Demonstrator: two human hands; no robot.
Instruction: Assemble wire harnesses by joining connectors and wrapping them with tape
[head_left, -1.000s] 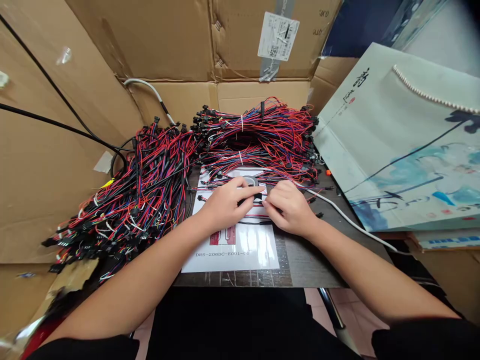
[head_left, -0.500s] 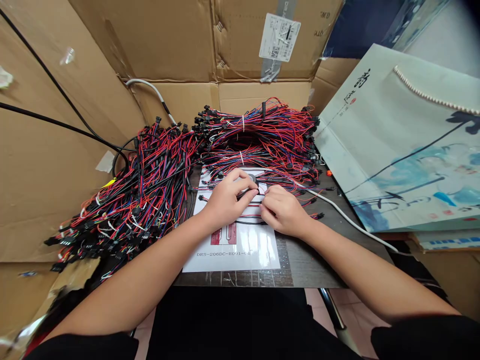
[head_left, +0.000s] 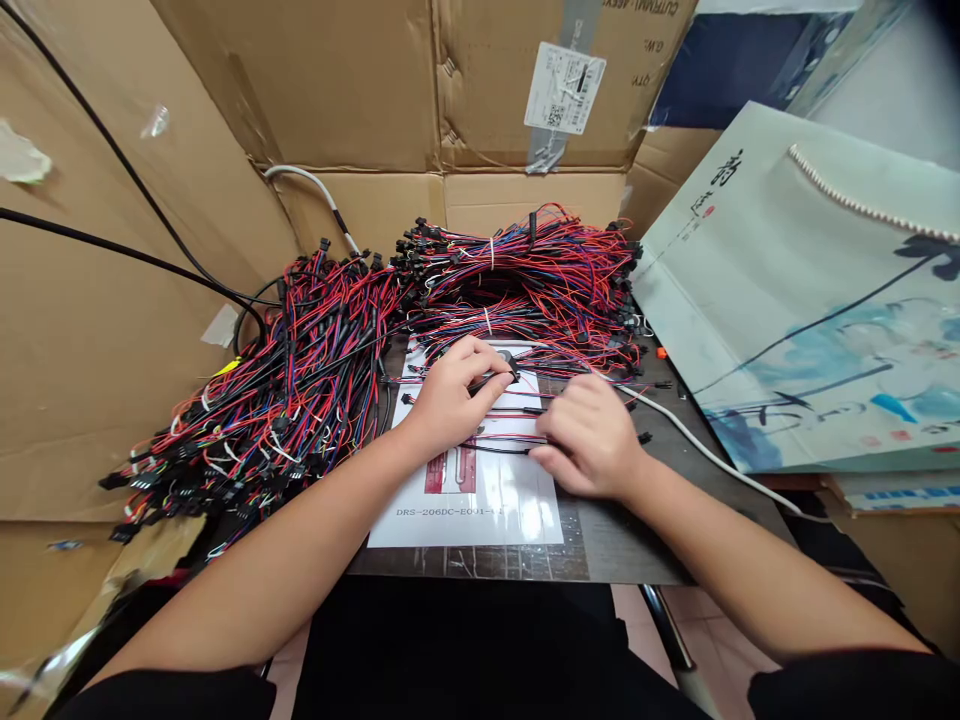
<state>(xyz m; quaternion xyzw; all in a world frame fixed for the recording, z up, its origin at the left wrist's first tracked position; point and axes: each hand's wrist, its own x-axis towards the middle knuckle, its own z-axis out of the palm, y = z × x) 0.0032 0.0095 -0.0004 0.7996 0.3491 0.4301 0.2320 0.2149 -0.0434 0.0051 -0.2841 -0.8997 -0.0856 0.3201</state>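
While the left hand (head_left: 450, 400) keeps pinching the connector (head_left: 512, 374), the right hand (head_left: 592, 437), gripping a wire (head_left: 499, 449), has drawn back

Views: 1. Head-worn camera, facing forward and down, close over table (head_left: 596, 545); left hand (head_left: 450, 400), right hand (head_left: 592, 440) mid-frame; cardboard wall (head_left: 337, 90) across top.

Small wire-harness assembly bench, informal workshop or packing area. Evidence: 2 large heaps of red, blue and black wire harnesses (head_left: 300, 370) with black connectors; laminated template sheet (head_left: 480, 490) printed with a part code on a dark worktop (head_left: 600, 530); flattened cardboard cartons (head_left: 360, 90) as surround, 1 with shipping label (head_left: 564, 88); paper gift bag (head_left: 810, 300) alongside.
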